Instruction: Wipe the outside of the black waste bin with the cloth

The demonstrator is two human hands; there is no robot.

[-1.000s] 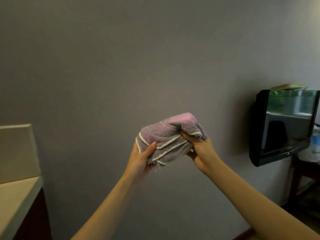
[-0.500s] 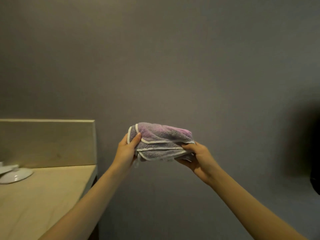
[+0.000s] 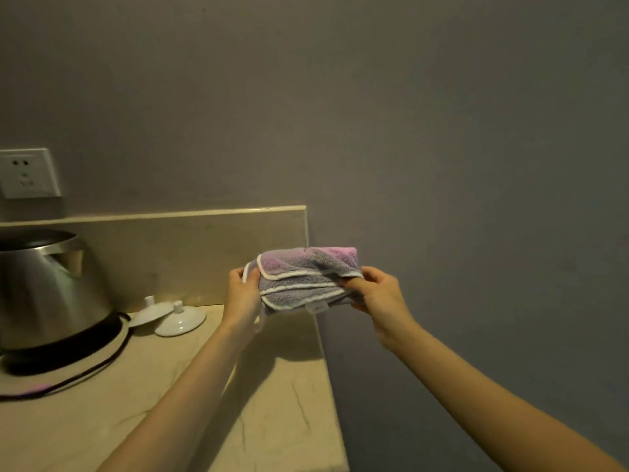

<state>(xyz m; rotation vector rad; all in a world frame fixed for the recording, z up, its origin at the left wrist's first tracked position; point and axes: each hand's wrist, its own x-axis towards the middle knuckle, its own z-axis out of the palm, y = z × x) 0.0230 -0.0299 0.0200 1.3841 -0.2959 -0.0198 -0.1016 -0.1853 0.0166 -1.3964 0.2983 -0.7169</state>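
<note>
A folded grey and purple cloth (image 3: 303, 277) with white trim hangs in the air above the right end of a beige counter. My left hand (image 3: 243, 294) grips its left end, thumb on top. My right hand (image 3: 377, 294) grips its right end with curled fingers. The black waste bin is not in view.
The beige counter (image 3: 272, 403) with a low backsplash fills the lower left; its right edge meets a grey wall. On it stand a steel kettle (image 3: 44, 287) on a black base with a cord, and two white lids (image 3: 170, 316). A wall socket (image 3: 29, 173) sits at upper left.
My view has swung left: the black object on the right wall has gone out of sight and the counter, kettle and socket have come in. Both hands kept holding the cloth, now flatter.
</note>
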